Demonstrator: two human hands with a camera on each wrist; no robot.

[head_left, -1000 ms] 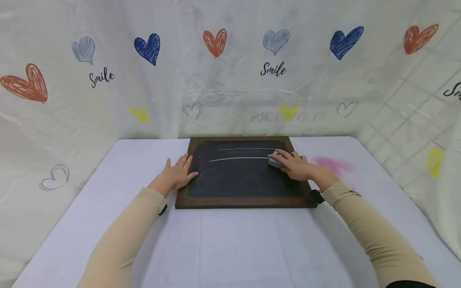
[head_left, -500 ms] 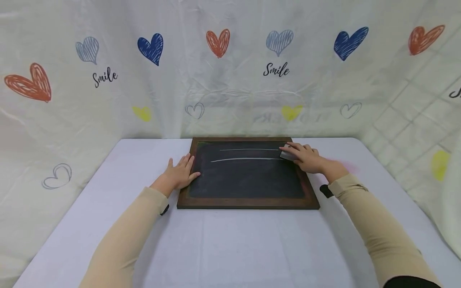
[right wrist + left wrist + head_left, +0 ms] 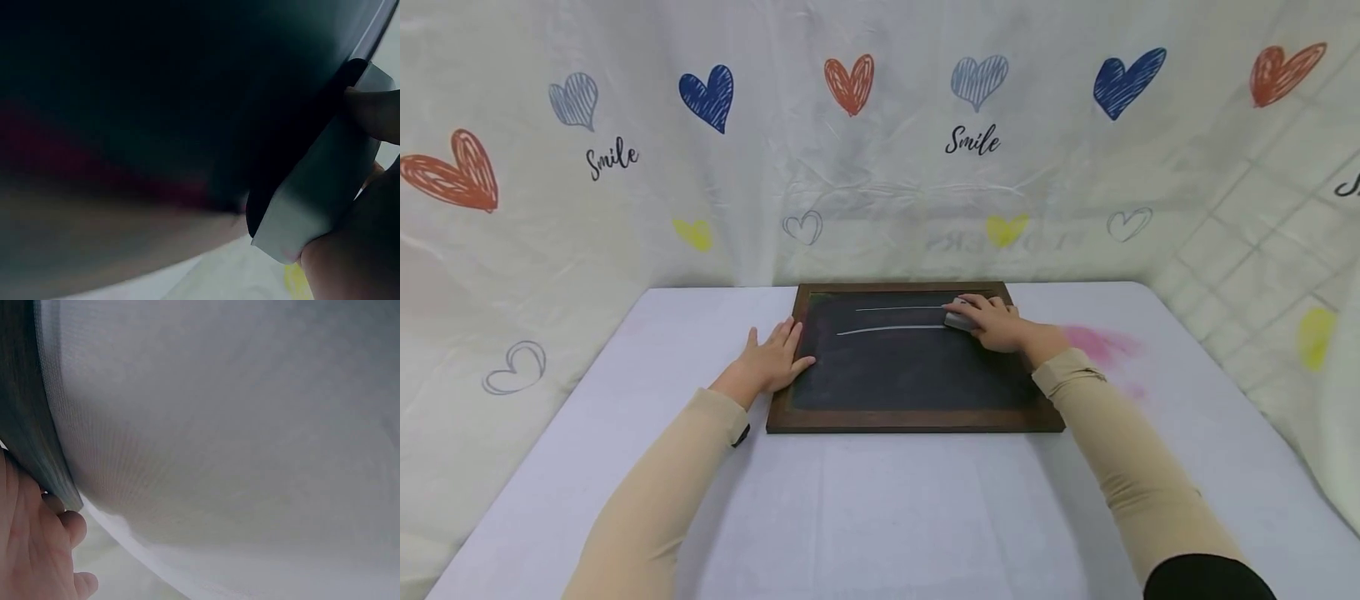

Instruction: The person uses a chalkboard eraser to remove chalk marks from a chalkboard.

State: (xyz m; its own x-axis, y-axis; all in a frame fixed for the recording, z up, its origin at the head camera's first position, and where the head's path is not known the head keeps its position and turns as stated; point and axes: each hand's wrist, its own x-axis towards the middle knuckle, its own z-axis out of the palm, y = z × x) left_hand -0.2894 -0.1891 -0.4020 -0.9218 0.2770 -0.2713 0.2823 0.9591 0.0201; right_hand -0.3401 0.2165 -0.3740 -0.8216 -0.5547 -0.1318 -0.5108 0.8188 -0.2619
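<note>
"Blackboard [image 3: 895, 375] first: where do we have it?"

"We see it lying on the white table [image 3: 865, 517], toward the far edge, with a brown frame [image 3: 895, 422] running round it. Two chalky strokes cross its upper half, the upper line [image 3: 895, 309] thin and the lower line [image 3: 887, 329] somewhat thicker."

"And our left hand [image 3: 767, 364]?"

"We have it at the blackboard's left side, fingers spread apart and nearly straight, thumb reaching over the frame. We grasp nothing with it. From the left wrist we see fingertips right beside the frame's dark edge."

"What about our right hand [image 3: 996, 325]?"

"We grip the eraser [image 3: 957, 322] with that one, thumb and fingers clamped on its pale body. It is over the blackboard's upper right part, where both lines run up to it. From the right wrist we make out its black pad [image 3: 300, 153] facing the dark surface, though we cannot tell whether all of it touches."

"Anything else around us?"

"We wear beige sleeves [image 3: 655, 492]. A pink stain [image 3: 1097, 342] marks the table to the right of the blackboard, and behind we see a pale hanging sheet [image 3: 917, 242] printed with hearts [image 3: 708, 97] and 'Smile' lettering [image 3: 973, 141]."
</note>
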